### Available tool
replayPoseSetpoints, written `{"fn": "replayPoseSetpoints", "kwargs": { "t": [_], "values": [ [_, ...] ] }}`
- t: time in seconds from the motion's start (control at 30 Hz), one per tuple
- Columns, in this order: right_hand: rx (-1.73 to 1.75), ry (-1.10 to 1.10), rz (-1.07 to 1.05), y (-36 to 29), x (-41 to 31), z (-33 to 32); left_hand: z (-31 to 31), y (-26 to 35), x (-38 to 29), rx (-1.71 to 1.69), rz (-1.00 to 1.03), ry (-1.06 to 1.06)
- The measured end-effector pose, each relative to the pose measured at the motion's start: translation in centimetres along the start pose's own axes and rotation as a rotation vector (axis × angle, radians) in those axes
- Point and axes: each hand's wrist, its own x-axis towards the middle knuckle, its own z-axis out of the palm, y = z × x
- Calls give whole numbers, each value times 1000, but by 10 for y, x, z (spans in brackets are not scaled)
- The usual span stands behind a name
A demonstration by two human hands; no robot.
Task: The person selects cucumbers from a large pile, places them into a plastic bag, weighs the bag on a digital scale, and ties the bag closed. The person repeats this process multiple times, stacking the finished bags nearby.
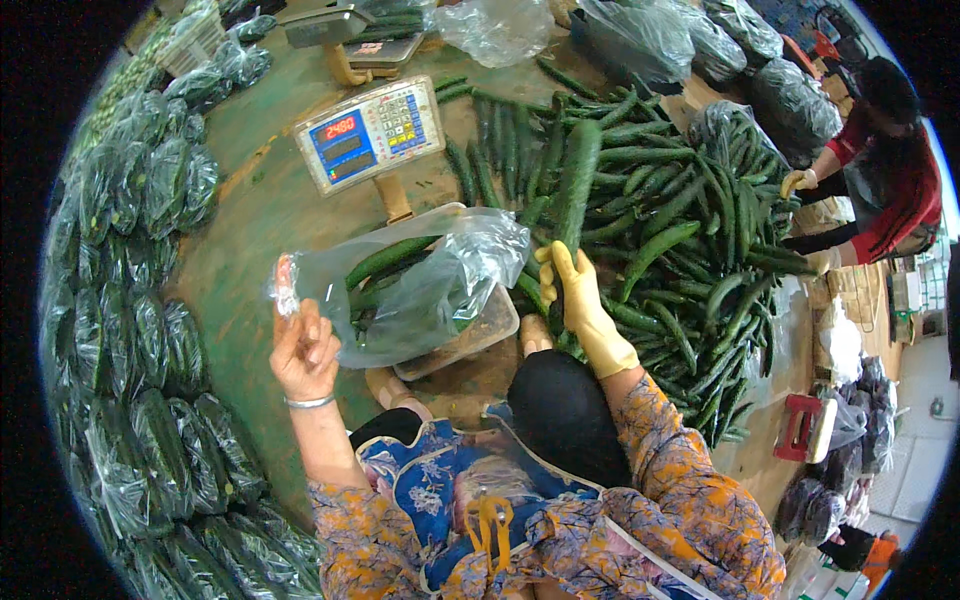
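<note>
My left hand (pixel 306 345), bare with a metal bangle at the wrist, is raised and pinches the edge of a clear plastic bag (pixel 405 307). The bag lies on the platform of a digital scale (pixel 491 330) and has several cucumbers (pixel 386 264) inside. Behind it stands the scale's lit display (pixel 371 135). My right hand (pixel 581 307), in a pale yellow rubber glove, holds a long green cucumber (pixel 577 187) by its lower end, upright and slightly blurred, to the right of the bag. A large heap of loose cucumbers (pixel 667 180) spreads behind and beside this hand.
Bagged cucumbers (pixel 169 442) line the left side in rows. A second scale (pixel 326 26) and a loose plastic bag (pixel 495 30) are at the top. A person (pixel 885 165) in red sleeves and gloves works at the heap's right edge. A red and white stool (pixel 805 429) stands at right.
</note>
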Motion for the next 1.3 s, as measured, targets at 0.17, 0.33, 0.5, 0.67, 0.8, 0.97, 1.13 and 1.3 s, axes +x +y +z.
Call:
{"fn": "replayPoseSetpoints", "kwargs": {
  "t": [0.17,0.33,0.5,0.67,0.8,0.97,1.13,1.3],
  "values": [
    [-83,-428,-229,-30,0,98,12,9,-7,-1,-34,7],
    [-283,-947,-90,56,44,152,-9,7,-2,-102,-9,-54],
    [-1637,-678,-187,138,94,79,-20,29,-9,-180,41,-43],
    [-1330,-689,-224,84,94,57,-20,25,-6,-208,-7,26],
    [-732,-429,-232,26,35,-13,2,14,-4,-92,-10,51],
    [-1644,442,329,77,38,-234,8,-5,-1,8,-25,89],
    [-1961,327,351,75,37,-308,3,-13,8,40,-80,170],
    [-1848,42,294,61,52,-299,-14,-17,15,-18,-78,254]
  ]
}}
